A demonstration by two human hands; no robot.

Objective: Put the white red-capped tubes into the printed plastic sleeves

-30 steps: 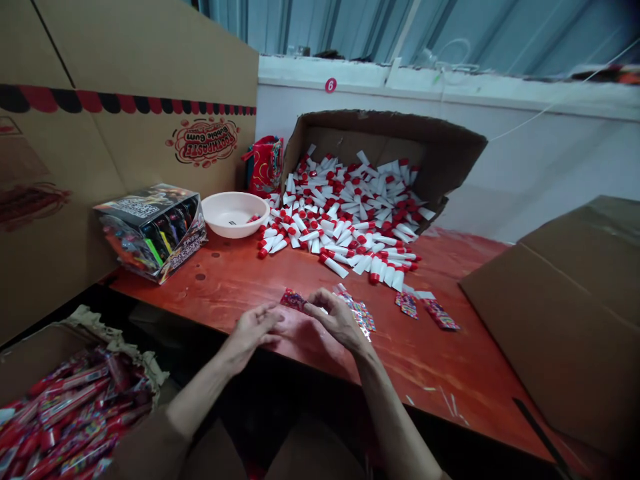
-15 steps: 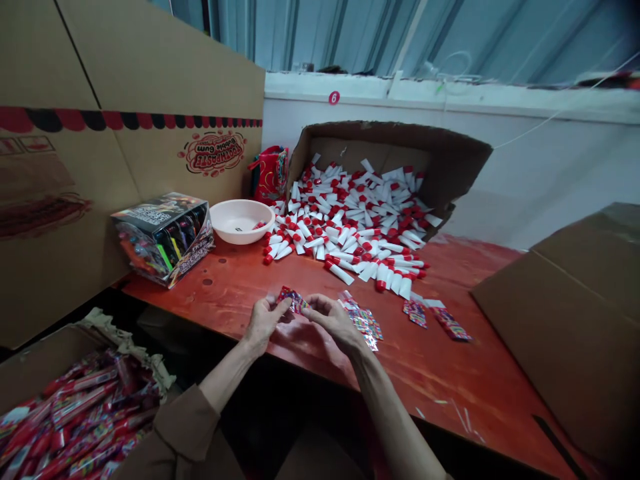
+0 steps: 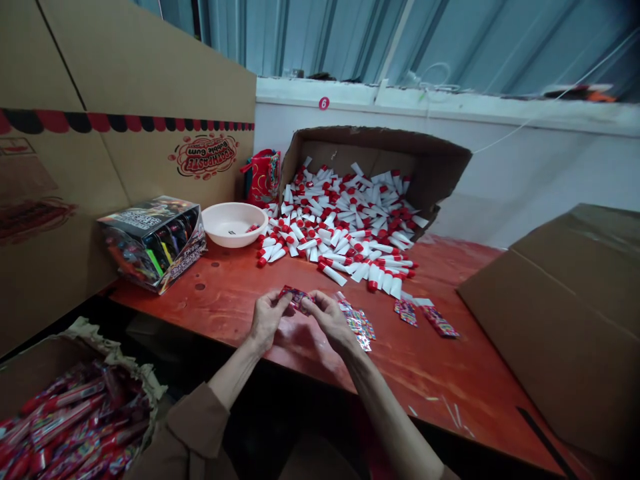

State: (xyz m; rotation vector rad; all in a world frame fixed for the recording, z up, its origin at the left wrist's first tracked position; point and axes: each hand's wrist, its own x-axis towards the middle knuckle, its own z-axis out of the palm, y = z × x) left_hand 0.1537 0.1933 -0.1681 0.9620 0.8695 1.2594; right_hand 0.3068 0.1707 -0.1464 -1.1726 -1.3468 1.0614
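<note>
A small colourful printed packet (image 3: 295,297) is held between both hands above the front edge of the red table. My left hand (image 3: 267,320) pinches its left end, thumb on top. At its right end, my right hand (image 3: 327,317) grips it with thumb and fingers. Just right of my right hand lies a loose group of similar packets (image 3: 359,321). Farther right are another small packet (image 3: 405,311) and a longer one (image 3: 441,320). Beyond the hands, white tubes with red caps (image 3: 345,213) spill from a tipped cardboard box (image 3: 435,157).
On the red table (image 3: 230,287) stand a pale bowl (image 3: 235,225) and a display box (image 3: 155,240) at the left. A carton (image 3: 85,353) of filled red packages is at the lower left. Large cardboard (image 3: 565,300) flanks the right side; thin strips lie near the front edge.
The view has shifted slightly, moving the table items a little left in the picture. My right fingers have closed in further over the packet, which now looks flatter between both hands.
</note>
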